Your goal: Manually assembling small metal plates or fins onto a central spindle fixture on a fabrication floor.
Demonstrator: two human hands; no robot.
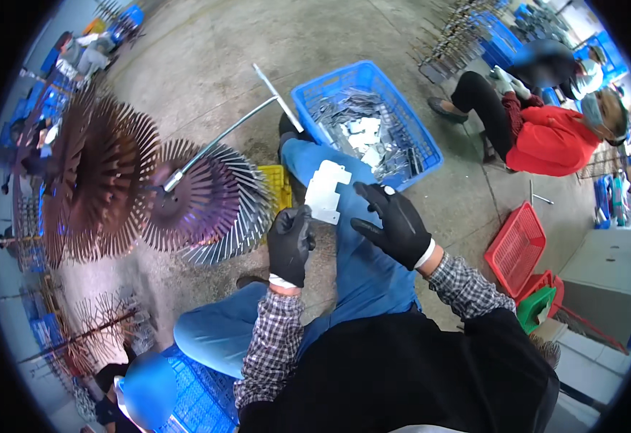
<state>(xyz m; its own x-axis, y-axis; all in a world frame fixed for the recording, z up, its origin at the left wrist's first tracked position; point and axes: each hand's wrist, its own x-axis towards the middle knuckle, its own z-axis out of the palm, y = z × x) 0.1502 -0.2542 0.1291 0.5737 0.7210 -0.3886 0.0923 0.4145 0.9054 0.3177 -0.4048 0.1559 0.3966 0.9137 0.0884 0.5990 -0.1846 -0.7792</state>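
Note:
A flat, pale metal plate (pixel 325 189) with notched edges is held over my right thigh. My left hand (pixel 292 242), in a black glove, pinches its lower left corner between thumb and fingers. To the right of the plate hovers my right hand (pixel 395 225), also black-gloved, its thumb and fingers apart and nothing in them. Just beyond my knees stands a blue plastic crate (pixel 420 133) holding many loose metal plates (pixel 362 133), some bright and some darker.
Left of me stands a rack of round, finned metal discs (pixel 193 195), with a T-shaped rod (pixel 232 130) across it. A yellow crate (pixel 278 184) sits behind the rack. At right are a red basket (pixel 515 245) and a seated person in red (pixel 553 141).

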